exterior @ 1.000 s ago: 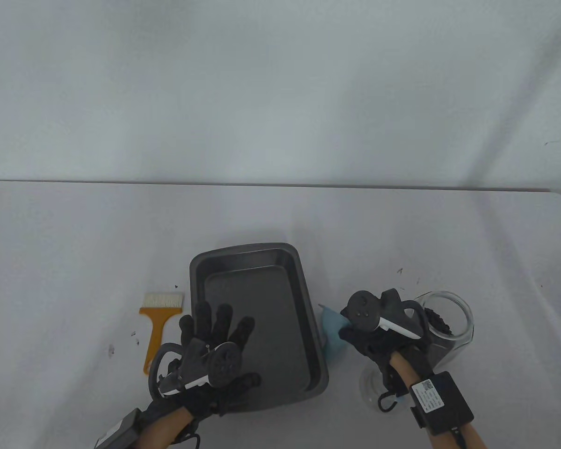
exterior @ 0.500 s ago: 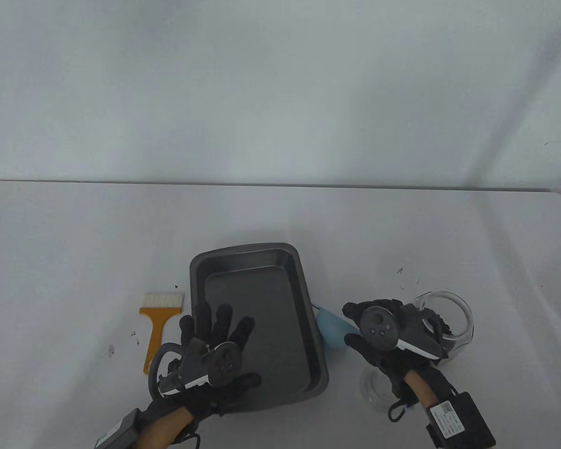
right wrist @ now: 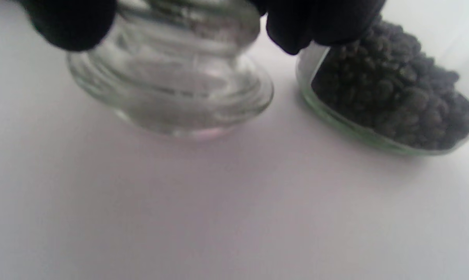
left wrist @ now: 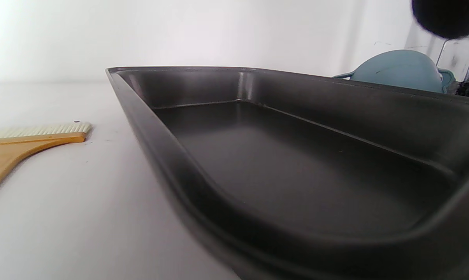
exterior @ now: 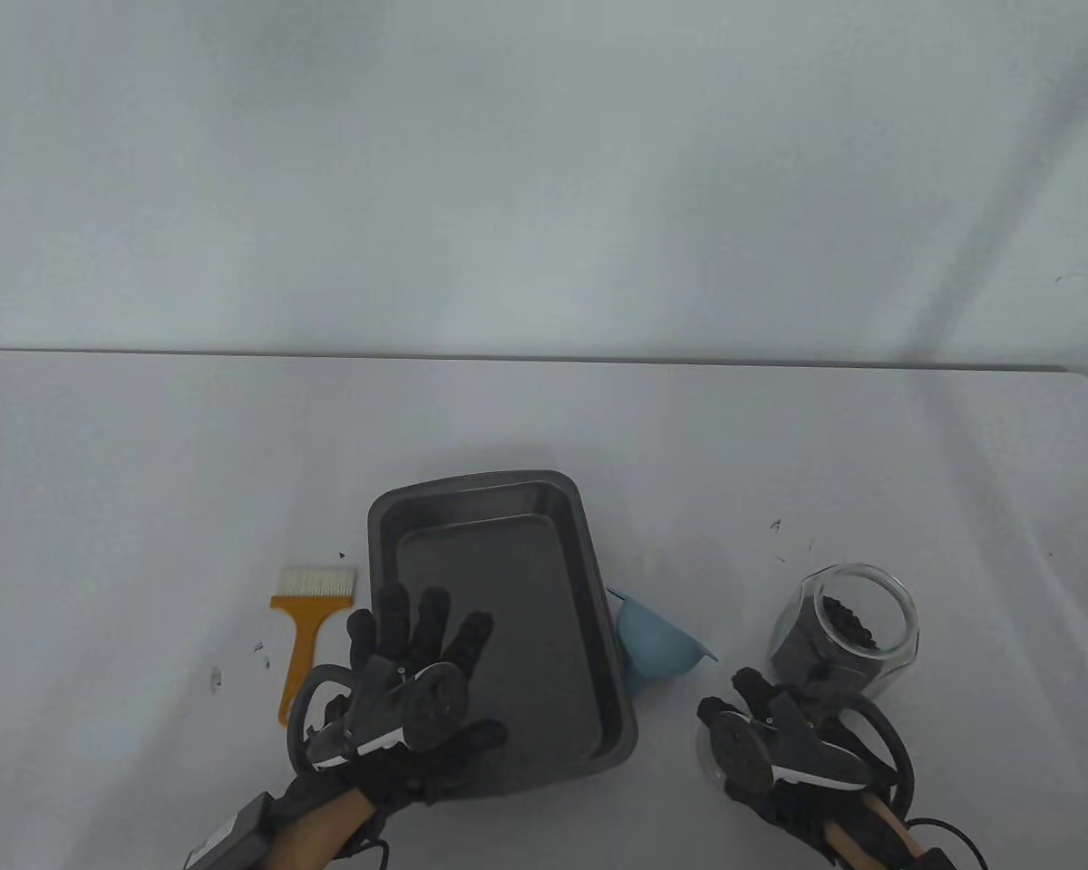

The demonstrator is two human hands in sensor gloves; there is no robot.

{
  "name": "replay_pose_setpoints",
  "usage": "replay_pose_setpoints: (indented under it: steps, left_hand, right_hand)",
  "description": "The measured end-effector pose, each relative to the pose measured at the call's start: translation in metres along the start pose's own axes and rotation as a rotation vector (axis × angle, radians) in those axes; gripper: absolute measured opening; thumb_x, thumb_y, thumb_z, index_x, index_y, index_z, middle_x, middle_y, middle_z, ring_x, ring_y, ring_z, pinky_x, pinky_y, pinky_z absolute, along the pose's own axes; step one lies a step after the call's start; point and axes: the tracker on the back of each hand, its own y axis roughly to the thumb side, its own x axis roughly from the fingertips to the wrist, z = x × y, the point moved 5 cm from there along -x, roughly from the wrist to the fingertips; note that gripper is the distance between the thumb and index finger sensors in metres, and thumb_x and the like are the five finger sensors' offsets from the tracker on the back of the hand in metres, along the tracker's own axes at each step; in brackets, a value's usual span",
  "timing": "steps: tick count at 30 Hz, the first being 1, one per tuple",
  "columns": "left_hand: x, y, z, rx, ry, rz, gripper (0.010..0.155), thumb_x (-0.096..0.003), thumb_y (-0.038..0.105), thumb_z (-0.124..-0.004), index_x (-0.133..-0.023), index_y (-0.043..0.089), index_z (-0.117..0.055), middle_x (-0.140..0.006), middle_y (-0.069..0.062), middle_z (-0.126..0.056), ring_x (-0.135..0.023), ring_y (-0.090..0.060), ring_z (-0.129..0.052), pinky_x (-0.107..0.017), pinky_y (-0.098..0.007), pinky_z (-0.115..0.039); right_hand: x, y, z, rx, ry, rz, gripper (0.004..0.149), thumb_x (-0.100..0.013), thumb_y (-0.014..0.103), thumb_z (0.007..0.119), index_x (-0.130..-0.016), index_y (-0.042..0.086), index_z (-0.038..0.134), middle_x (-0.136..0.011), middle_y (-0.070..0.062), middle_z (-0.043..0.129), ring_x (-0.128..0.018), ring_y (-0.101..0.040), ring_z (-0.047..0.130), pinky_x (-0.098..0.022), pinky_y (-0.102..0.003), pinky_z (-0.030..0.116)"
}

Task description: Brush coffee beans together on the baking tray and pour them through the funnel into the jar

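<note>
The dark baking tray (exterior: pixel 471 480) sits at the table's middle, and I see no beans in it in the left wrist view (left wrist: pixel 141 105). My left hand (exterior: pixel 422 625) lies flat with spread fingers over its near left part. The blue funnel (exterior: pixel 653 643) lies on its side against the tray's right edge, also showing behind the tray wall (left wrist: pixel 397 70). The glass jar (exterior: pixel 848 634) holds coffee beans (right wrist: pixel 382 97). My right hand (exterior: pixel 734 716) is over the glass lid (right wrist: pixel 172 93) in front of the jar, its fingers (right wrist: pixel 71 23) curled round the lid's top.
A brush (exterior: pixel 306 634) with an orange handle and pale bristles lies left of the tray, seen low in the left wrist view (left wrist: pixel 24 140). A few dark crumbs dot the white table near the brush and behind the jar.
My right hand has let go of the funnel, which now lies beside the tray, and has drawn back toward me onto the glass lid. The left hand has not moved.
</note>
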Motion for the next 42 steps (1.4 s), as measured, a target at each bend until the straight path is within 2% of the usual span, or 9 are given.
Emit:
replay_pose_setpoints:
  steps: [9,18,22,25,27,28,33,39,42]
  left_hand:
    - [-0.001,-0.001,-0.002,0.001,-0.011,0.003,0.098,-0.0394,0.084,-0.060,-0.111,0.035,-0.016,-0.119,-0.017,-0.019,-0.109,-0.059,-0.016,-0.071,-0.075,-0.026]
    - [-0.001,-0.001,-0.002,0.000,-0.017,0.006,0.097,-0.0398,0.084,-0.060,-0.111,0.035,-0.016,-0.119,-0.017,-0.020,-0.109,-0.059,-0.016,-0.071,-0.074,-0.026]
    - [-0.001,-0.002,-0.001,0.001,-0.014,0.009,0.097,-0.0396,0.084,-0.060,-0.112,0.035,-0.017,-0.119,-0.017,-0.020,-0.109,-0.059,-0.017,-0.071,-0.074,-0.026]
    - [-0.001,-0.002,-0.001,0.002,-0.017,0.011,0.097,-0.0396,0.084,-0.060,-0.112,0.035,-0.017,-0.119,-0.017,-0.020,-0.109,-0.059,-0.017,-0.071,-0.074,-0.026]
    - [-0.001,-0.002,-0.001,0.003,-0.017,0.012,0.098,-0.0396,0.084,-0.060,-0.112,0.035,-0.017,-0.119,-0.017,-0.020,-0.109,-0.060,-0.016,-0.071,-0.074,-0.026]
    - [-0.001,-0.002,-0.001,0.002,-0.014,0.010,0.098,-0.0394,0.084,-0.060,-0.112,0.035,-0.017,-0.119,-0.017,-0.020,-0.109,-0.060,-0.017,-0.071,-0.074,-0.026]
    - [-0.001,-0.002,0.000,0.003,-0.010,0.010,0.098,-0.0395,0.084,-0.060,-0.112,0.035,-0.017,-0.119,-0.017,-0.020,-0.109,-0.060,-0.017,-0.071,-0.074,-0.026]
    - [-0.001,-0.002,0.000,0.000,-0.007,0.011,0.098,-0.0396,0.084,-0.060,-0.112,0.035,-0.017,-0.119,-0.017,-0.020,-0.109,-0.060,-0.017,-0.071,-0.074,-0.026]
    - [-0.001,-0.003,0.001,0.005,-0.006,0.015,0.098,-0.0395,0.084,-0.060,-0.112,0.035,-0.017,-0.119,-0.017,-0.020,-0.109,-0.060,-0.017,-0.071,-0.074,-0.026]
  right_hand:
    - [-0.011,-0.001,0.008,-0.172,0.041,-0.028,0.067,-0.035,0.050,0.081,-0.093,0.040,0.049,-0.101,-0.018,0.051,-0.078,-0.045,0.070,-0.052,-0.043,0.078]
    - [-0.009,0.002,0.001,-0.145,-0.009,-0.044,0.063,-0.030,0.049,0.087,-0.086,0.041,0.059,-0.096,-0.015,0.061,-0.072,-0.045,0.075,-0.049,-0.042,0.083]
    - [0.008,0.003,-0.030,-0.207,-0.076,-0.072,0.063,-0.030,0.049,0.088,-0.086,0.040,0.061,-0.096,-0.015,0.062,-0.072,-0.046,0.076,-0.049,-0.043,0.083]
    - [0.029,-0.002,-0.072,-0.167,-0.228,-0.069,0.063,-0.027,0.051,0.088,-0.085,0.041,0.063,-0.094,-0.013,0.066,-0.069,-0.044,0.079,-0.046,-0.041,0.085]
    - [0.039,-0.011,-0.095,-0.127,-0.307,-0.026,0.063,-0.027,0.050,0.088,-0.084,0.040,0.065,-0.094,-0.014,0.068,-0.069,-0.044,0.080,-0.046,-0.041,0.086]
    - [0.042,-0.019,-0.101,-0.164,-0.208,-0.034,0.063,-0.032,0.050,0.086,-0.088,0.040,0.059,-0.098,-0.014,0.061,-0.074,-0.045,0.075,-0.051,-0.042,0.082]
    - [0.051,-0.067,-0.137,-0.237,-0.312,0.055,0.063,-0.031,0.049,0.088,-0.088,0.038,0.062,-0.097,-0.015,0.063,-0.073,-0.045,0.076,-0.050,-0.044,0.082]
    - [0.033,-0.148,-0.138,-0.301,-0.285,0.264,0.063,-0.031,0.048,0.088,-0.088,0.038,0.063,-0.098,-0.014,0.063,-0.074,-0.045,0.075,-0.051,-0.044,0.081]
    - [0.027,-0.169,-0.130,-0.317,-0.262,0.319,0.063,-0.031,0.048,0.088,-0.088,0.038,0.063,-0.098,-0.014,0.064,-0.074,-0.045,0.075,-0.051,-0.044,0.081]
